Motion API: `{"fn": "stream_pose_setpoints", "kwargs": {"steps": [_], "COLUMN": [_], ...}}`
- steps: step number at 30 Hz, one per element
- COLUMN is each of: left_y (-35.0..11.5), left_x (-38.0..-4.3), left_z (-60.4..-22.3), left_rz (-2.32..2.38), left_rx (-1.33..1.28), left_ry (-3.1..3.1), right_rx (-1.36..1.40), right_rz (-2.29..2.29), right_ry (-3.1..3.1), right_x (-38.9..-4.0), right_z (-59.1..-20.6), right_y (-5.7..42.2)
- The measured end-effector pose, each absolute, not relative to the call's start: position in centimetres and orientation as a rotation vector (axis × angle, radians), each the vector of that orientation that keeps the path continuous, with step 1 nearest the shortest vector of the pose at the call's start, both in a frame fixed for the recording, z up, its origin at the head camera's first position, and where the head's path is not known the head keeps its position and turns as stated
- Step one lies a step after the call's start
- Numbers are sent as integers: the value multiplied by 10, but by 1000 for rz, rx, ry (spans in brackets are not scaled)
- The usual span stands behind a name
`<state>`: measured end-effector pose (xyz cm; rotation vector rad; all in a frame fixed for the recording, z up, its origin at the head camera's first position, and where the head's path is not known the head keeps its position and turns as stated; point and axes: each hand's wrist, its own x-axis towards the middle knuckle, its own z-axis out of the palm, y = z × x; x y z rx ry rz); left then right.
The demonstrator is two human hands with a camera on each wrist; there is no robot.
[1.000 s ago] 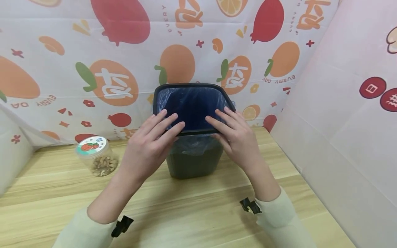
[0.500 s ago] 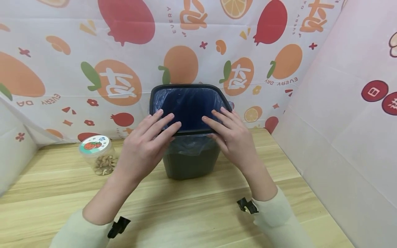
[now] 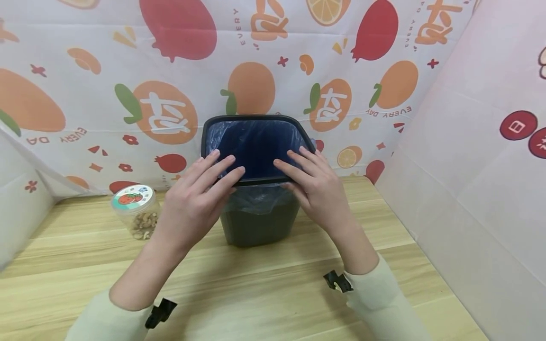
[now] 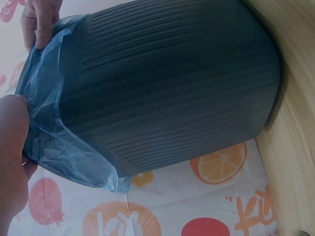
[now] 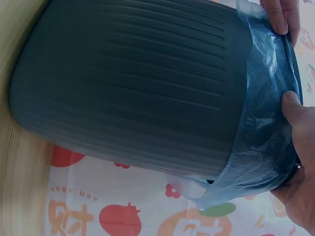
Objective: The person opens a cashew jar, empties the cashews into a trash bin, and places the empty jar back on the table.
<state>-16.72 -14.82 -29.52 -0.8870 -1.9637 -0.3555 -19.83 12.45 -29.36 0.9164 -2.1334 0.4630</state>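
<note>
slightly spread fingers pinch the bin rim

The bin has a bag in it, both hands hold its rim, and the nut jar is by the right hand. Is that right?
Not quite: the nut jar is by the left hand, not the right hand, as the head view shows. The bin does have a bag in it, and both hands hold its rim.
</note>
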Motion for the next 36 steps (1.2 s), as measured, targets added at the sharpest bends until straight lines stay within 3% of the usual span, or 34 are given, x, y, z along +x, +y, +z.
{"fn": "stream_pose_setpoints", "kwargs": {"steps": [36], "left_y": [-158], "left_x": [-176], "left_z": [-296], "left_rz": [-389], "left_rx": [-853], "left_ry": [-1986], "right_rx": [942], "right_rz": [467], "right_ry": [-2101], "right_x": [-212], "right_z": [-293], "right_y": [112]}}
